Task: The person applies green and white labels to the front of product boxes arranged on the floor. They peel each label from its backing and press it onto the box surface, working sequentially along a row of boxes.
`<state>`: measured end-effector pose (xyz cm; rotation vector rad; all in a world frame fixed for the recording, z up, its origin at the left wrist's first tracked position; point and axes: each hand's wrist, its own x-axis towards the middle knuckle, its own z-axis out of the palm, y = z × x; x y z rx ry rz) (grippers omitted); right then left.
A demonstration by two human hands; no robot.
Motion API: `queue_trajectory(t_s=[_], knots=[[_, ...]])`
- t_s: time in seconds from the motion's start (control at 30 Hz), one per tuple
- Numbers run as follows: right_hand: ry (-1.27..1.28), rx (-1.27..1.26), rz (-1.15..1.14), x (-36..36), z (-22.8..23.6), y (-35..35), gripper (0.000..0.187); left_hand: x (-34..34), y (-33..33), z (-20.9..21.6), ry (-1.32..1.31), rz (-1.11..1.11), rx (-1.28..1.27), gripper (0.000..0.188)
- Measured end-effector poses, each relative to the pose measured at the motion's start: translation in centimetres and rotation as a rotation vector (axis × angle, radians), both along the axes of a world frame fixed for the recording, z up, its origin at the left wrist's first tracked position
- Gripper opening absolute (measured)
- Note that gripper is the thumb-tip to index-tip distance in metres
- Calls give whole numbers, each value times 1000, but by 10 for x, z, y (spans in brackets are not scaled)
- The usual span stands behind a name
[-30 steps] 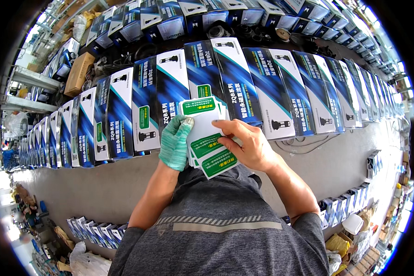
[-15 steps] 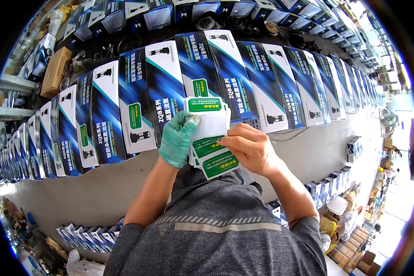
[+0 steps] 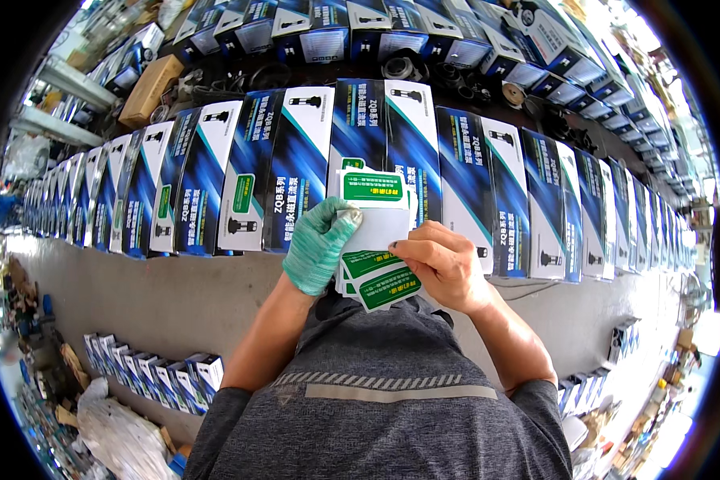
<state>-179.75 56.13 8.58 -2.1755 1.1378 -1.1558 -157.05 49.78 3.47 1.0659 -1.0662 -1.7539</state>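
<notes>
My left hand [image 3: 318, 248], in a light green glove, is closed round a fanned stack of green-and-white stickers [image 3: 384, 288], its thumb pressed on a blank white part. The bare fingers of my right hand [image 3: 444, 268] are pinched together at the right edge of that white part, on a sticker [image 3: 376, 230] in the stack. Behind the stack stand blue, black and white printed cartons [image 3: 300, 152], side by side. A green label [image 3: 243, 194] sits on one carton left of my hands, and another label [image 3: 165, 202] on a carton farther left.
The carton row curves away to both sides. Beyond it are dark round parts [image 3: 404, 66], a brown cardboard box [image 3: 150, 90] and more stacked cartons [image 3: 312, 32]. Small cartons [image 3: 164, 372] line the grey floor [image 3: 240, 308] behind me at left, near plastic wrapping [image 3: 124, 436].
The view has turned, so the carton row sits lower on the right. Both hands and the sticker stack have shifted slightly right in the picture. My right fingers still pinch at the stack's edge.
</notes>
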Motion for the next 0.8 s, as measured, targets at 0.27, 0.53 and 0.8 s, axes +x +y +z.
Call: queue_trajectory(t_s=[0.27, 0.53, 0.8], knots=[[-48, -37, 49, -50, -14, 1, 27, -43, 20, 1, -17, 165, 63, 12], [-77, 36, 57, -72, -15, 8, 25, -60, 35, 3, -76, 170, 10, 10], [-23, -60, 63, -79, -18, 13, 27, -69, 42, 2, -107, 209, 0, 10]])
